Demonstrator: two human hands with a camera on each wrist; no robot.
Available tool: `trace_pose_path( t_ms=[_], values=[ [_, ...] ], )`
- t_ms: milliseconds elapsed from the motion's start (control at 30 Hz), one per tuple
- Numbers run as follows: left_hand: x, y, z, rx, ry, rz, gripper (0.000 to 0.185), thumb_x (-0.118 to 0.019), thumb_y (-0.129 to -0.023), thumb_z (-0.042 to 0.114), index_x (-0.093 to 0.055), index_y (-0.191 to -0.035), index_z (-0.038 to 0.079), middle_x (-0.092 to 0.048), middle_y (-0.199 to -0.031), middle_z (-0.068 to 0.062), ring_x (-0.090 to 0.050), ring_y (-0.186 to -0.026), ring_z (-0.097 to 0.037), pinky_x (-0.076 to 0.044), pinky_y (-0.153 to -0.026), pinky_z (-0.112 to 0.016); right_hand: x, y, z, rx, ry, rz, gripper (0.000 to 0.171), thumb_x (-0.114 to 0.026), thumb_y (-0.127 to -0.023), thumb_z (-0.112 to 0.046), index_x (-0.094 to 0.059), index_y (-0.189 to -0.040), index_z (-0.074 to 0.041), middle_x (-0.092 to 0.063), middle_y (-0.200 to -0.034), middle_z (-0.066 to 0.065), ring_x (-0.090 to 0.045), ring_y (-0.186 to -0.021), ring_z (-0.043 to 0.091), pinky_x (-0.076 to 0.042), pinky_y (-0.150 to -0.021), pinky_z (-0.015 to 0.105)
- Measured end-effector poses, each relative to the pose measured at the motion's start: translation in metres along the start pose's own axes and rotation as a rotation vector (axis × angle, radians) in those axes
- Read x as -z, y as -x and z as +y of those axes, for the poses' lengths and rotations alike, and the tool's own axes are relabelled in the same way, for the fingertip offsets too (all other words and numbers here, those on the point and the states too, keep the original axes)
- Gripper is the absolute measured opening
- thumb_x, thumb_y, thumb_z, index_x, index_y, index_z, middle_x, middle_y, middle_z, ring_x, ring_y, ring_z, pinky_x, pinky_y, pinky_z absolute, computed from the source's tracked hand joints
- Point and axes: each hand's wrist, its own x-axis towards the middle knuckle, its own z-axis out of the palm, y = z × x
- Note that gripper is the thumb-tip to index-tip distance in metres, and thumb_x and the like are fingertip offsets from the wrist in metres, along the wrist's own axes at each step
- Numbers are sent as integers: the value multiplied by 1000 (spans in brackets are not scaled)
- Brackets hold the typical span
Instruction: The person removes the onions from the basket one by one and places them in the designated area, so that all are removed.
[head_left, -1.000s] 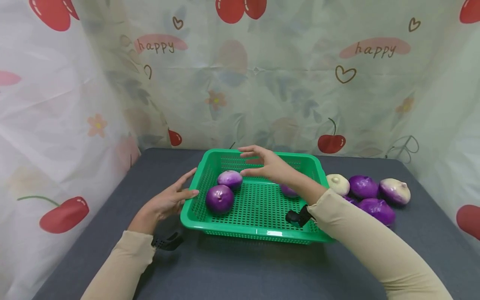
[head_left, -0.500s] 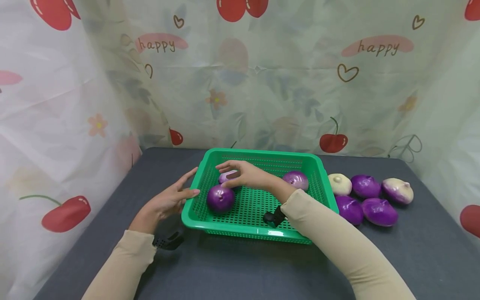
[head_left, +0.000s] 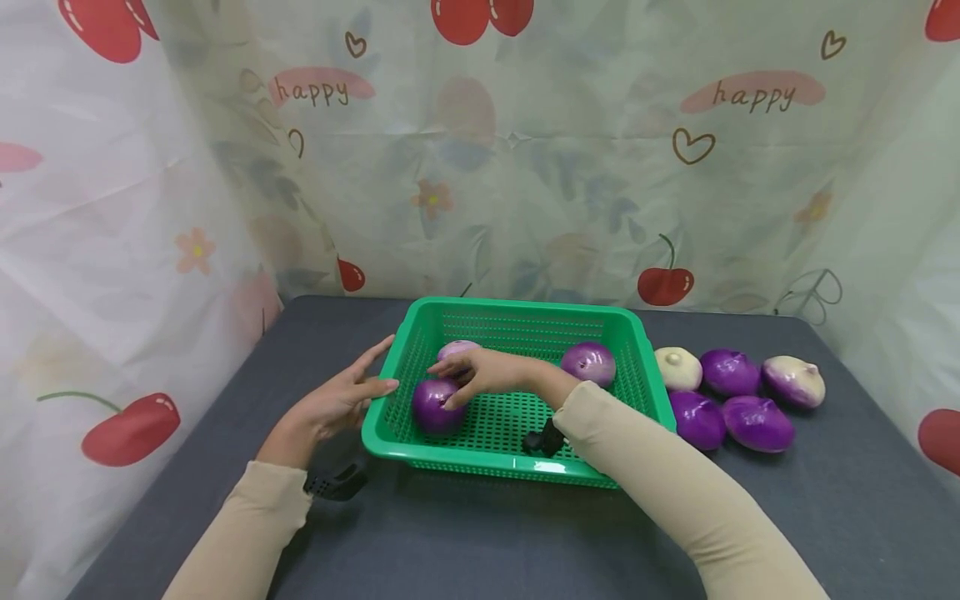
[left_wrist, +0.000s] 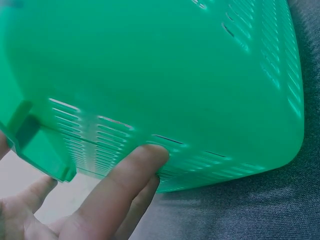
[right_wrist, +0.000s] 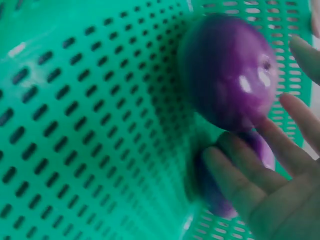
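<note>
R hand point(head_left: 491, 373) has dropped since last frame, now at front purple turnip point(head_left: 429, 410), L end of green plastic basket point(head_left: 480, 464). Fingers fairly wide, not clamped; firm contact can't be told. L hand point(head_left: 333, 407) at basket's L end, straight fingers vs. outer wall. Rear turnip point(head_left: 456, 347) just behind. Step prob. = getting hold of front turnip; next calls for thumb + fingers closing w/o bumping rear one.
</note>
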Motion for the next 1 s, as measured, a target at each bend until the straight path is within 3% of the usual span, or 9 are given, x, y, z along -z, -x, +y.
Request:
trace_pose_path(
  t_ms=[167,433,633,1000],
  values=[
    [0,0,0,1,1,3,83,-58,-99,20,0,-154,42,-31,-148,-29,-67,-102,-26,-55,-82,-52,-4,0,3,-59,65,-83,71,-75,-86,-21,-41,-148,-18,-40,-150,6,-40,-135,24,-43,-105,38],
    [0,-1,0,-2,1,1,83,-58,-99,20,1,-154,42,-32,-147,-29,-67,-103,-26,-55,-81,-51,-10,-4,3,-106,115,-226,78,-77,-83,-21,-37,-150,-14,-38,-152,6,-34,-141,23,-42,-105,32],
    [1,-1,0,-1,-3,2,84,-58,-98,19,0,-154,42,-33,-147,-29,-67,-104,-27,-56,-81,-51,-13,-6,1,-88,174,-222,74,-78,-83,-22,-42,-147,-13,-42,-149,3,-38,-137,22,-42,-105,30],
    [1,0,0,3,-2,15,85,-60,-97,21,-2,-154,43,-37,-145,-27,-67,-104,-27,-55,-82,-53,-12,-8,2,-48,181,-206,70,-79,-82,-21,-46,-143,-10,-49,-141,3,-46,-128,17,-45,-99,24]
  ],
)
